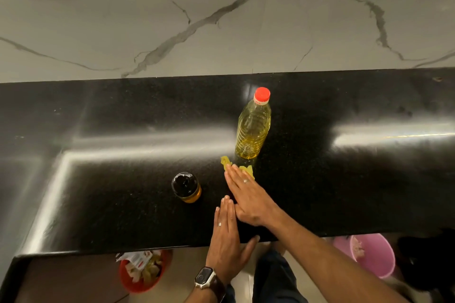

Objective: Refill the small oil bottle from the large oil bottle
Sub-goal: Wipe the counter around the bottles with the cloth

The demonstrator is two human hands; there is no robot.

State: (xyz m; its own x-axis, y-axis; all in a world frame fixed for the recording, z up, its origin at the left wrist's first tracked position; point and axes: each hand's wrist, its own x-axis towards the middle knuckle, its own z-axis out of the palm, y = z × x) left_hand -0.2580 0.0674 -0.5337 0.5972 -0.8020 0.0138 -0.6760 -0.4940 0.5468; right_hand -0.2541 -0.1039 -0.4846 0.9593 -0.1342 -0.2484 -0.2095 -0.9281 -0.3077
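Large oil bottle: upright on the black counter, red cap on, just beyond my right fingertips.
Small oil bottle: capped, left of both hands.
My right hand: flat, fingers straight, pressing a yellow cloth.
My left hand: flat, fingers together, at the counter's edge.

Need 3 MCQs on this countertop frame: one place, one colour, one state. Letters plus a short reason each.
1. Where does the small oil bottle stand relative to the large oil bottle?
A. Left and nearer the person
B. Right of it
C. Behind it
2. What colour is the large bottle's cap?
A. Black
B. Red
C. Green
3. What is the right hand doing?
A. Gripping the large bottle
B. Hanging off the counter
C. Pressing flat on a yellow cloth

Answers: 1 A, it sits lower-left in the view. 2 B, the cap is red. 3 C, straight fingers lie on the cloth.
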